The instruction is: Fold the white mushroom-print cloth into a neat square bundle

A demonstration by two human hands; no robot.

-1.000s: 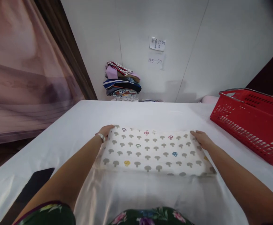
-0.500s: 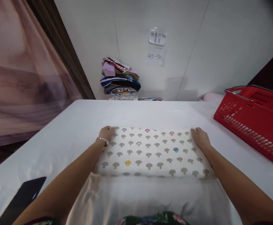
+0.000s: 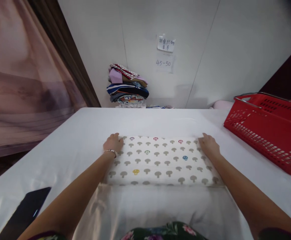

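Observation:
A white cloth (image 3: 157, 163) printed with grey mushrooms and a few coloured ones lies folded into a wide band on the white table. My left hand (image 3: 113, 143) grips its far left corner, fingers curled at the edge, a bracelet on the wrist. At the far right corner, my right hand (image 3: 209, 145) holds the cloth in the same way. The fingertips of both hands are partly hidden. Plain pale fabric (image 3: 160, 203) extends from the band's near edge toward my body; whether it belongs to the same cloth I cannot tell.
The white table (image 3: 145, 121) reaches toward a wall. A red basket (image 3: 267, 126) stands at the right, a dark phone (image 3: 24, 213) lies at the near left. Beyond the far edge is a stack of folded fabrics (image 3: 128, 85). A curtain (image 3: 30, 80) hangs on the left.
Both hands stay at the far corners; the right hand sits slightly further left in the picture. The view has shifted slightly. The cloth's folded shape looks much the same.

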